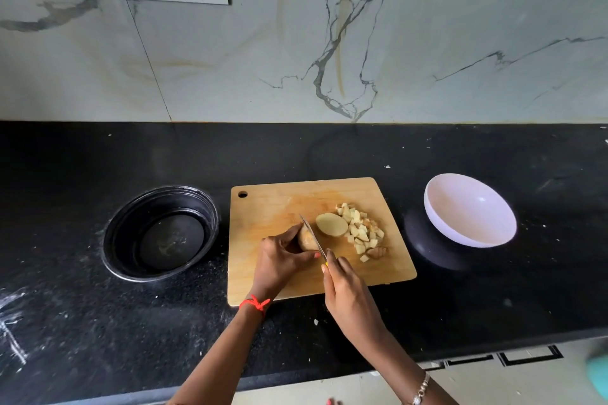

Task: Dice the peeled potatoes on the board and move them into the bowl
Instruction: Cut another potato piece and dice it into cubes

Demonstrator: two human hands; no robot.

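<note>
At the centre of the frame, on the board [263,207], the left hand [283,260] holds a potato piece [306,240], its grip curled round it from the left. The right hand [345,289] has its grip closed on the handle of the knife [311,233], whose blade lies against the piece's right side and points to the upper left. A cut half [331,224] lies just right of the blade, with the dice [362,232] heaped beyond it. The white bowl [460,207] stands empty to the right, apart from the board; a black bowl [112,240] sits to the left on the tabletop [98,158].

The main risk is the left thumb. Its tip sits right by the heel of the blade, so a slip would probably catch it. The rounded piece could also roll under pressure and spoil the cut. Later, dice carried across the gap to the white bowl may drop onto the tabletop.
</note>
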